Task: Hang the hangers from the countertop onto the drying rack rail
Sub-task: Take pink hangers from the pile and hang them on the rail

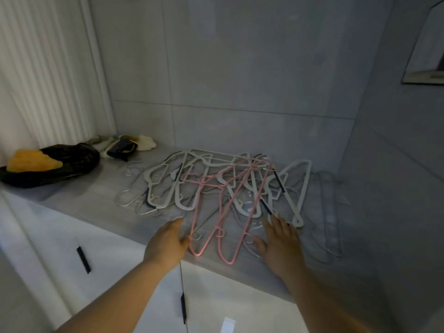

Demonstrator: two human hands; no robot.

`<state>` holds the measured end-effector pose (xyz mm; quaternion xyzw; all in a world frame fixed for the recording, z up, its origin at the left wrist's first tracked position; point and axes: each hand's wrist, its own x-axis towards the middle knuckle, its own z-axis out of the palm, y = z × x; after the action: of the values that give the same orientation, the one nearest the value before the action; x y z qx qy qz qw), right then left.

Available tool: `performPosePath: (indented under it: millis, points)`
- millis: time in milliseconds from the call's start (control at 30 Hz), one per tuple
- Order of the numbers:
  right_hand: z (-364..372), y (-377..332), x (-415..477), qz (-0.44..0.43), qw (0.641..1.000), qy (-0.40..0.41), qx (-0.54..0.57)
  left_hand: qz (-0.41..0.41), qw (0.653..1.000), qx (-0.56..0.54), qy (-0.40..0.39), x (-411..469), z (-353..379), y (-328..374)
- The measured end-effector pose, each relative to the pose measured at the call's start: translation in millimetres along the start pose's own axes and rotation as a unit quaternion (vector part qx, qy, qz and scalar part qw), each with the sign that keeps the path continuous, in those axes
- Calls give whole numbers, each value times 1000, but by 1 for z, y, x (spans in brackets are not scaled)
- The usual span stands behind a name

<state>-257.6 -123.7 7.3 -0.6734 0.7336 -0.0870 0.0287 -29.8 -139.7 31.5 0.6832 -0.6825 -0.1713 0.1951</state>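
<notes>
Two hands with straight fingers, left hand [168, 239], right hand [280, 241], flanking pink hangers [220, 212], countertop [96, 193].

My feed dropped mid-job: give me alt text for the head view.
Two open hands reach toward tangled hangers on a grey countertop: left hand at the near end of the pink hangers, right hand flat beside them. White hangers lie behind; a black bag with yellow cloth sits far left.
</notes>
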Motion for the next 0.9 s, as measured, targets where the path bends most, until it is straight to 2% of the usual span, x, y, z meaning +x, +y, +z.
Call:
performPosePath:
  millis: [167,333,500,600,767,900]
  points:
    - [4,4,4,1,1000,-16,6,-61,989,134,-1,19,10,25]
    - [4,5,5,-12,1000,-21,15,-89,986,143,4,34,19,34]
    - [2,5,8,-12,999,-37,6,-113,990,75,26,39,21,39]
    - [0,5,7,-13,999,-41,4,-134,989,-48,44,38,19,40]
    - [0,5,7,-19,999,-46,-2,-126,958,-237,100,41,9,27]
    - [-3,5,6,-26,999,-45,8,-91,937,-317,114,36,2,25]
